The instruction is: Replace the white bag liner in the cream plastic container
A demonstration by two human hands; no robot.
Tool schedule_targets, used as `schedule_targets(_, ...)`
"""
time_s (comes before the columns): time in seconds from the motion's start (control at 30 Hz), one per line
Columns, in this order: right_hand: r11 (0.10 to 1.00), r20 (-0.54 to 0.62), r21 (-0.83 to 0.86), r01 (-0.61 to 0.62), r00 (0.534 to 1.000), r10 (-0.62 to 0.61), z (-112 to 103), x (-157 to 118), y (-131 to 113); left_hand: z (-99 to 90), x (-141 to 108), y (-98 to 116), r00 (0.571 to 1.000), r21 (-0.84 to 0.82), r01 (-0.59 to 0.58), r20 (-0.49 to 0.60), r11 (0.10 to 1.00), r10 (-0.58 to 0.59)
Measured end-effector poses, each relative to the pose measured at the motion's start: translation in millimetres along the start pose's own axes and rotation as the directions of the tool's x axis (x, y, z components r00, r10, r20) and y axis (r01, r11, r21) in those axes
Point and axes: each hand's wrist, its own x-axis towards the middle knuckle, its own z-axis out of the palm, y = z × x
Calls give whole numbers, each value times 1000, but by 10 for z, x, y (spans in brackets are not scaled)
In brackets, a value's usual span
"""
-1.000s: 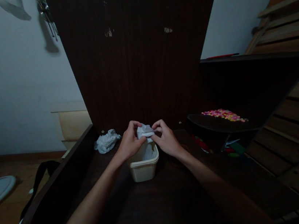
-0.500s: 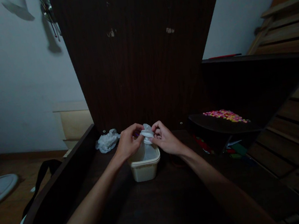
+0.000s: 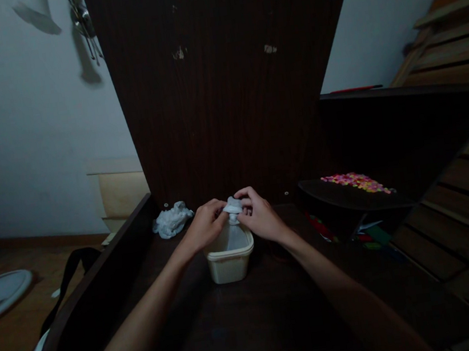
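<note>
A cream plastic tub stands on the dark wooden surface in front of me. Above its far rim, the bunched, twisted neck of a white plastic bag sticks up, with pale translucent plastic below it inside the tub. My left hand pinches the bag's neck from the left, thumb and fingers closed. From the other side my right hand grips it, with the index finger bent over the top. What lies in the bag is hidden.
A crumpled white plastic bag lies left of the tub by the dark back panel. A raised side board bounds the left. On the right, a low shelf carries a pile of pink and yellow pieces.
The bag's neck is now bunched into a tighter, rounder knot-like shape. My right index finger has lifted and arched over it. The view has shifted slightly.
</note>
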Motion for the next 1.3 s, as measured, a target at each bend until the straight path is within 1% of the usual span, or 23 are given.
schedule_targets(0.07,995,-74,-98,36,996,-43,-22,2,-26,-13,2,-10,1000,-10,-9,21,1000,9)
schedule_targets(0.1,991,-83,-126,50,995,-61,-30,3,-36,-19,3,-13,999,-31,-14,35,999,15)
schedule_targets(0.2,978,-43,-181,103,993,-113,-44,0,-55,-31,13,-24,996,-120,-19,81,993,28)
schedule_targets(0.33,958,21,-224,177,984,-177,-51,-6,-68,-44,26,-51,992,-225,9,124,974,20)
schedule_targets(0.5,951,73,-240,194,981,-182,-63,-6,-77,-97,6,-81,975,-311,62,223,948,9)
schedule_targets(0.6,930,86,-298,216,976,-199,-56,-9,-72,-128,-14,-84,957,-356,68,288,932,41)
schedule_targets(0.67,924,90,-311,222,975,-204,-44,-8,-60,-136,-22,-83,948,-369,60,312,927,63)
schedule_targets(0.73,931,76,-302,206,978,-192,-29,-1,-42,-132,-24,-81,951,-350,50,302,935,62)
schedule_targets(0.8,952,37,-266,155,988,-151,-16,8,-22,-117,-22,-81,964,-314,39,262,949,47)
schedule_targets(0.9,990,-39,-114,81,996,-86,-6,17,4,-80,-21,-83,986,-257,35,167,966,8)
schedule_targets(1.0,997,-67,19,70,995,-68,-10,13,26,-32,-27,-87,995,-281,75,88,957,-52)
schedule_targets(1.07,997,-59,58,51,997,-47,-16,10,44,-3,-32,-86,996,-365,92,27,927,-88)
schedule_targets(1.13,995,-33,96,22,999,-19,-22,10,68,14,-34,-75,996,-425,72,-23,902,-90)
schedule_targets(1.2,993,1,120,-6,1000,5,-27,17,90,17,-35,-52,998,-404,32,-40,914,-53)
schedule_targets(1.3,989,72,138,-51,997,41,-37,33,104,3,-33,-9,999,-295,-19,-33,955,9)
